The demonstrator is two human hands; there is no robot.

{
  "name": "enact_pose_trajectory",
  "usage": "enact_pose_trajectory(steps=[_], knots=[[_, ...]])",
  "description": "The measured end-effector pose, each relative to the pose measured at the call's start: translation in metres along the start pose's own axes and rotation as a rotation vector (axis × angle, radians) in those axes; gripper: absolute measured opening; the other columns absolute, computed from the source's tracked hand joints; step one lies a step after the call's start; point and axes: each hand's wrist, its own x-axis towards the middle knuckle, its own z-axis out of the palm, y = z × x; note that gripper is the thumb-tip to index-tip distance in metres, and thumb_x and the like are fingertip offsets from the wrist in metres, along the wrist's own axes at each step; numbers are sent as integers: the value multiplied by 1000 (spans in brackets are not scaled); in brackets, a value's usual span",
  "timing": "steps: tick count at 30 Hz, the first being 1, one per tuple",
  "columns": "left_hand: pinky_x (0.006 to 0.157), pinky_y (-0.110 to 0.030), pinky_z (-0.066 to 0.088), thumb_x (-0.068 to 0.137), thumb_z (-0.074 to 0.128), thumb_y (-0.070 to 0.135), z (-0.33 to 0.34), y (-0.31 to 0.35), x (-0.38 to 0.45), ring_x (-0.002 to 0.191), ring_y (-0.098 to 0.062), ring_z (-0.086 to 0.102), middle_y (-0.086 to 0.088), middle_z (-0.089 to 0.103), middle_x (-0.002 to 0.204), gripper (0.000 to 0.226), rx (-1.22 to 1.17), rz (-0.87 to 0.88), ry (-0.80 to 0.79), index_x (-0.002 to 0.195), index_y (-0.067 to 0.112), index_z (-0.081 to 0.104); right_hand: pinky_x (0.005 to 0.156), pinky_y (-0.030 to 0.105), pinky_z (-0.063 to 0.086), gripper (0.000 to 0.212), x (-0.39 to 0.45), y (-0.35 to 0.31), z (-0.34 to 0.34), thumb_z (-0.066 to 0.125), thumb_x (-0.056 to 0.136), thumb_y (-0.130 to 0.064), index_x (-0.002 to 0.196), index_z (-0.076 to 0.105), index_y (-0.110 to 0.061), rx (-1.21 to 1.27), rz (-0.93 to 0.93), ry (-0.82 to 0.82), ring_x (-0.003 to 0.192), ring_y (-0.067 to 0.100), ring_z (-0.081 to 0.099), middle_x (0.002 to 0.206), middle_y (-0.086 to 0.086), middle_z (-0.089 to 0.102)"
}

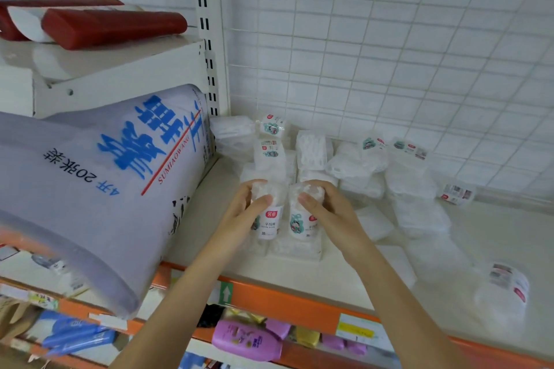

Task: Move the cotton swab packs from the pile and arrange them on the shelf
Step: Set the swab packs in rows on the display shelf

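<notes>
Two clear cotton swab packs with white labels stand side by side on the cream shelf [329, 278]. My left hand [242, 213] grips the left pack [268, 219], fingers curled round its top. My right hand [326, 210] grips the right pack [299, 222] the same way. Behind them, several packs [269, 153] stand in rows toward the back left corner. A loose pile of packs [413, 186] lies to the right along the wire back wall. One more pack [506, 287] lies apart near the front right edge.
A large grey paper bundle with blue lettering [99, 183] leans at the left, over the shelf's end. A white slotted upright [209, 39] stands behind it. The shelf's orange front lip [284, 305] runs below my arms; purple bottles [248, 341] sit on the lower shelf.
</notes>
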Motion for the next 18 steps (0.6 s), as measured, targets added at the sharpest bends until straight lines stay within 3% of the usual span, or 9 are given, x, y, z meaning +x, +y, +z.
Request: enact_pose_trajectory(steps=[2,5,8,11,13,15,18], knots=[[70,-17,50,90,51,14,3,4,1,90,-3,62,4,62,107,23,-17,-22,-19,108,28,54,93,32,48,55,-6,-8,-2,61,59,-56,106,59,-27,21,28,33,101,10,61,105,-5,66],[77,-27,50,88,56,20,11,5,7,95,-12,63,4,65,103,20,-8,-69,-96,102,33,57,91,31,48,52,-20,-14,-13,60,56,-58,99,62,-28,131,87,109,99,9,64,100,-8,69],[75,-42,52,75,62,30,36,4,14,81,-24,66,-4,69,88,20,-69,-117,-219,94,27,64,88,30,50,45,-46,-11,-33,58,56,-58,95,61,-36,231,128,259,95,8,65,96,-13,69],[58,-32,53,86,52,16,84,9,7,58,-17,64,-5,66,70,8,-158,-158,-359,89,13,58,94,39,46,52,-81,-2,-64,62,56,-64,98,60,-33,261,144,432,94,13,64,92,-9,70],[54,-29,52,81,56,20,120,13,-3,55,-14,63,-3,65,66,7,-176,-177,-482,86,14,57,90,41,48,53,-110,2,-86,69,60,-65,99,62,-31,264,130,524,93,18,66,91,-5,71],[54,-25,52,69,55,30,158,17,-19,59,-12,65,2,67,67,21,-183,-160,-624,85,19,60,78,37,52,52,-145,0,-106,70,62,-61,101,63,-27,280,113,593,91,20,66,94,2,70],[64,-25,51,56,61,42,218,19,-47,78,-12,67,4,71,83,44,-163,-134,-796,95,22,63,66,24,51,44,-201,-7,-136,67,77,-39,110,55,-13,233,68,711,84,10,66,90,0,68]])
